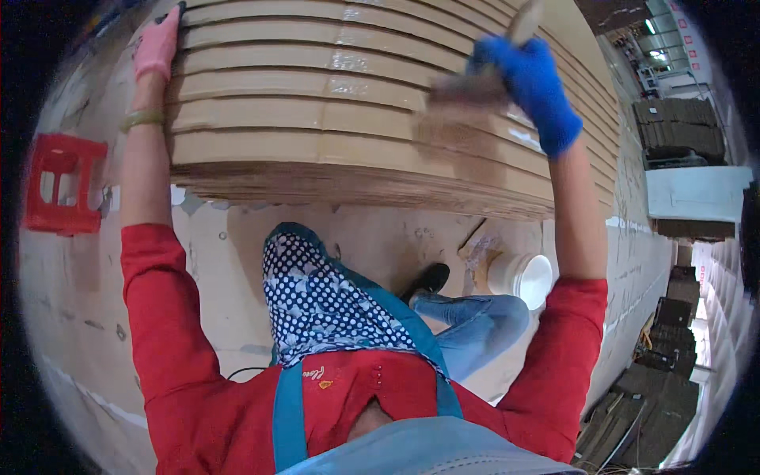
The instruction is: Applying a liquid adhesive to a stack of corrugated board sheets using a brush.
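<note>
A worker in a red long-sleeved top and a polka-dot apron (328,289) with teal straps leans over a broad stack of cardboard sheets (253,91), their tan edges staggered in overlapping rows. The right hand (538,87), in a blue glove, grasps a brush (469,93), its handle angled up and away and its bristle end blurred over the right-hand part of the stack; whether the bristles touch the board cannot be told. The left hand (157,46), in a pink glove with dark fingertips, rests at the stack's left edge, though whether it grips the sheets cannot be told. A pale bangle (142,119) circles the left wrist. Shiny patches streak the middle of the cardboard. On the floor, a white bucket (505,275) stands near the worker's denim-clad leg (484,321), below the stack, and a red plastic stool (85,190) sits at far left. More stacked cardboard (681,131) lines the right side.
</note>
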Available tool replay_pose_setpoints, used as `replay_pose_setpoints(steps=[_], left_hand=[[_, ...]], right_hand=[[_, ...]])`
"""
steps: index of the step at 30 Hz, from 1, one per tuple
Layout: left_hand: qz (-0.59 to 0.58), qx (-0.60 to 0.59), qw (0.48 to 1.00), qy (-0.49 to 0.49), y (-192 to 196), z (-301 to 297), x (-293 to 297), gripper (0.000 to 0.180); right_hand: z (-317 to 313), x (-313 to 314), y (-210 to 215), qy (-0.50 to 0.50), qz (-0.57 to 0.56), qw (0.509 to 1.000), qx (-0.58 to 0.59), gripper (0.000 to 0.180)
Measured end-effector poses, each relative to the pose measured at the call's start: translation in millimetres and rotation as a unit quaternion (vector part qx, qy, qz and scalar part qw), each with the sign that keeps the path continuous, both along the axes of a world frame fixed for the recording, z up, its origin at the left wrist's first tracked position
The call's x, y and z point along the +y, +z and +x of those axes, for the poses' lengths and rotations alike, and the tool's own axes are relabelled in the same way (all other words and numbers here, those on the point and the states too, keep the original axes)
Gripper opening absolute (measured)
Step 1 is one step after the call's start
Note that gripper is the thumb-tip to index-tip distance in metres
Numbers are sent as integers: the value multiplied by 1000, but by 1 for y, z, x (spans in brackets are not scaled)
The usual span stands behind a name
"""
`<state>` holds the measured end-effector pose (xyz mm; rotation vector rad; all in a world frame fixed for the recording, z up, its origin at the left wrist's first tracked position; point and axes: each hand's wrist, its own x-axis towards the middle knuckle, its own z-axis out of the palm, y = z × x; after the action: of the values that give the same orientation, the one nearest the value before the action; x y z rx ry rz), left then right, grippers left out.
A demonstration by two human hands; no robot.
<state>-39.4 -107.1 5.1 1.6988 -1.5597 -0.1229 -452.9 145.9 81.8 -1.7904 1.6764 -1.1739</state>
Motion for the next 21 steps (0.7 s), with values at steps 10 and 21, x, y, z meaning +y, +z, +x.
replay_pose_setpoints(steps=[10, 21], left_hand=[[-94, -240, 966, 12, -10, -14, 7, 32], [-7, -73, 997, -22, 1, -19, 13, 24]], right_hand=[[71, -50, -32, -88, -197, 971, 102, 23], [109, 23, -42, 34, -197, 968, 151, 11]])
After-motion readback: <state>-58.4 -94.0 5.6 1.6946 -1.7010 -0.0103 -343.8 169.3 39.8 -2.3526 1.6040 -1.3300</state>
